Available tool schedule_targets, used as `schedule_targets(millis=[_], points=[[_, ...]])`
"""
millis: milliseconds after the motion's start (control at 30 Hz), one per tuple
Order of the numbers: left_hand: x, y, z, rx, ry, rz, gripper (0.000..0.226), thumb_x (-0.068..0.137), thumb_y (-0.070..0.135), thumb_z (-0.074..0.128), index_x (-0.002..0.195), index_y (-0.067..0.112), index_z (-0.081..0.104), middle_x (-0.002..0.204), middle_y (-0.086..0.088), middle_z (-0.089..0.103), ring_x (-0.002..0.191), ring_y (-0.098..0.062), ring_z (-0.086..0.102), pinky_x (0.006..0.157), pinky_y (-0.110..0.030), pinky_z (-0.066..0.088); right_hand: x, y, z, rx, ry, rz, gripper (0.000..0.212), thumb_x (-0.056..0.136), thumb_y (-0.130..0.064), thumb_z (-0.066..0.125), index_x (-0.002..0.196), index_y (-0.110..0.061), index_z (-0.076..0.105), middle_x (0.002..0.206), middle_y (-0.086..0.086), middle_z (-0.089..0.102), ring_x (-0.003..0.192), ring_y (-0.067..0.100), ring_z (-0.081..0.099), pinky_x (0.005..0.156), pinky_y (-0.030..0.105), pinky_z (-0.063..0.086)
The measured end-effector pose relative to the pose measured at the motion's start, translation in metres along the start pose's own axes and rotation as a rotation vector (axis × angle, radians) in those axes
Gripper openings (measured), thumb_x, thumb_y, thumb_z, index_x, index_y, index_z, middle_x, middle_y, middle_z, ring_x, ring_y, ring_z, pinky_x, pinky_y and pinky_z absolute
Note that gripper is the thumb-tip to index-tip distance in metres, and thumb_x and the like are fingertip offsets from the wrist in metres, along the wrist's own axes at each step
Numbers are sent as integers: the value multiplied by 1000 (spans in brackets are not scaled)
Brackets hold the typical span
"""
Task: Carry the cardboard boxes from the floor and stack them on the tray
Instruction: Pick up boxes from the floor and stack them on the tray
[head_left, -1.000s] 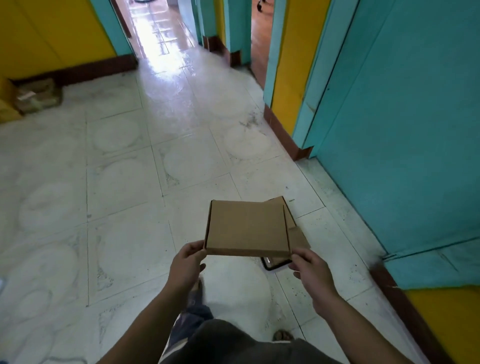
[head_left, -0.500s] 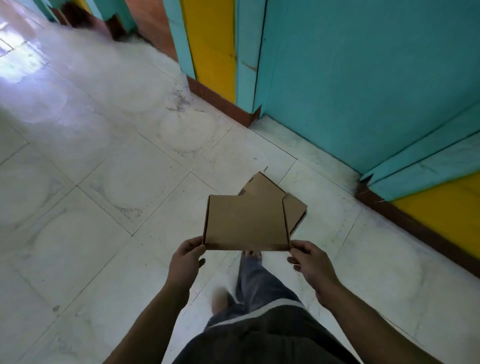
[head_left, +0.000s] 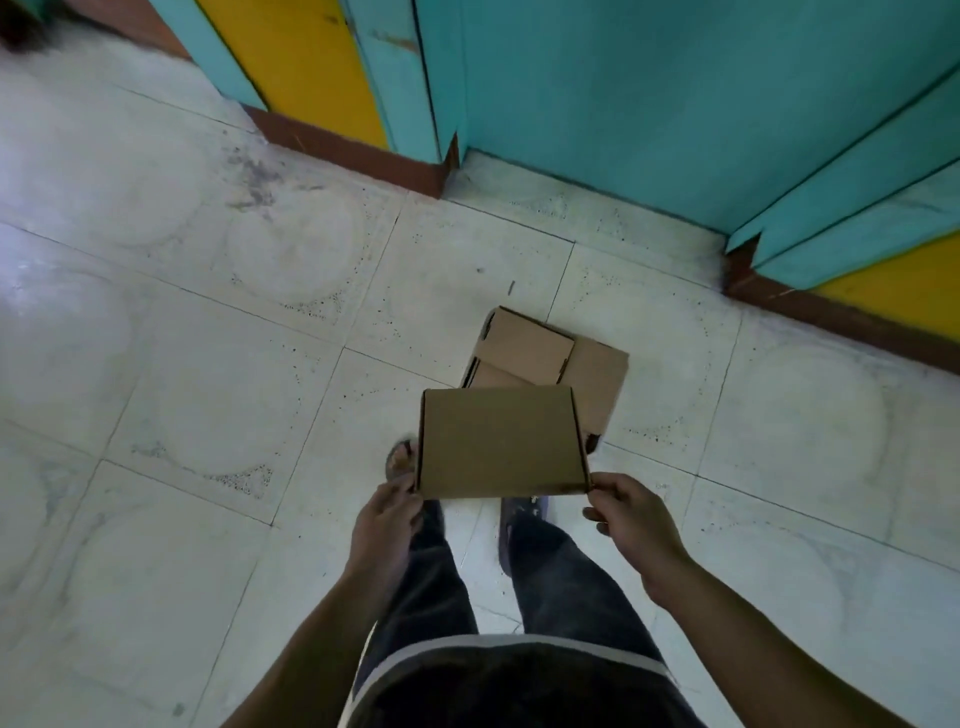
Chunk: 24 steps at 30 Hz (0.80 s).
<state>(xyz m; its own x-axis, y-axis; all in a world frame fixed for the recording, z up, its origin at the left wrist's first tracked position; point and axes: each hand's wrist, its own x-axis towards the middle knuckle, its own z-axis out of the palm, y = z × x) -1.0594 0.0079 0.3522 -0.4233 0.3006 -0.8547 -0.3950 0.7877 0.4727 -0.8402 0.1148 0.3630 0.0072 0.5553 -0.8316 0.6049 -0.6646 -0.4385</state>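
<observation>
left grip (head_left: 387, 525) and right grip (head_left: 631, 519) each pinch a near corner of the box (head_left: 501, 441), held level above the near side of the stack (head_left: 550, 358) on the floor (head_left: 260, 389). I'd square it over the stack, lower flat, release both together.

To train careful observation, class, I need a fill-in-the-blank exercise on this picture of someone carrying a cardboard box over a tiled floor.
1. The carried box is made of ____.
2. The left hand and the right hand each grip a near ____ of it.
3. Beyond it lie the stacked boxes, low over the floor, whose tiles are ____.
4. The wall is painted teal and ____.

Missing words: cardboard; corner; white; yellow.
</observation>
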Motion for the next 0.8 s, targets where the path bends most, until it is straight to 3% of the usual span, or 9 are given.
schedule_targets(millis=[100, 167, 267, 333, 433, 533, 667, 733, 800], points=[[50, 6, -5, 121, -10, -3, 33, 97, 11, 53, 128, 16, 61, 80, -1, 62, 65, -13, 51, 54, -24, 37, 28, -6, 22, 54, 40, 61, 17, 95, -18, 54, 107, -28, 62, 99, -8, 67, 92, 14, 65, 93, 45, 52], [87, 7, -7, 147, -44, -47, 34, 96, 11, 54, 129, 17, 61, 88, -1, 66, 76, -13, 58, 65, -26, 46, 50, -5, 42, 89, 66, 108, 18, 95, -19, 55, 107, -28, 62, 100, -6, 68, 95, 16, 65, 94, 46, 52], [136, 5, -8, 182, -130, -97, 37, 95, 9, 54, 131, 18, 59, 118, -2, 67, 102, -14, 63, 85, -27, 48, 83, 1, 71, 164, 122, 191, 19, 94, -19, 54, 101, -35, 62, 98, -7, 68, 96, 20, 65, 94, 49, 52], [159, 5, -4, 180, -168, -112, 33, 96, 7, 54, 125, 20, 61, 119, -1, 66, 107, -15, 62, 89, -28, 47, 102, 6, 83, 212, 148, 239, 23, 92, -17, 54, 92, -38, 63, 94, -7, 69, 94, 22, 66, 92, 51, 52], [202, -1, 6, 208, -176, -125, 29, 95, 3, 53, 99, 28, 68, 108, -2, 70, 106, -19, 63, 100, -37, 46, 138, 23, 104, 268, 181, 297, 26, 90, -16, 53, 84, -38, 65, 89, -5, 70, 95, 28, 66, 92, 53, 52], [250, -15, 23, 280, -216, -104, 38, 92, 0, 51, 79, 28, 73, 88, 3, 72, 97, -18, 64, 94, -34, 47, 180, 51, 127, 309, 193, 346, 26, 90, -14, 51, 81, -35, 65, 90, -1, 71, 94, 27, 66, 92, 52, 53], [312, -33, 50, 341, -253, -61, 33, 92, -1, 51, 101, 24, 71, 89, 0, 68, 84, -14, 63, 81, -26, 50, 238, 86, 147, 341, 175, 373, 30, 91, -9, 50, 77, -31, 66, 77, -4, 69, 87, 26, 67, 91, 52, 51], [344, -47, 59, 406, -292, -33, 33, 90, 3, 55, 95, 29, 75, 93, -6, 70, 89, -18, 65, 87, -34, 50, 268, 103, 156, 351, 184, 369, 32, 91, -11, 52, 78, -35, 68, 76, -8, 70, 82, 22, 66, 89, 52, 52], [374, -60, 67, 442, -326, 6, 31, 86, 6, 58, 93, 30, 76, 99, -11, 73, 97, -23, 68, 96, -42, 48, 296, 119, 166, 348, 191, 347, 32, 88, -13, 53, 76, -38, 69, 84, -5, 70, 90, 26, 66, 89, 53, 52]])
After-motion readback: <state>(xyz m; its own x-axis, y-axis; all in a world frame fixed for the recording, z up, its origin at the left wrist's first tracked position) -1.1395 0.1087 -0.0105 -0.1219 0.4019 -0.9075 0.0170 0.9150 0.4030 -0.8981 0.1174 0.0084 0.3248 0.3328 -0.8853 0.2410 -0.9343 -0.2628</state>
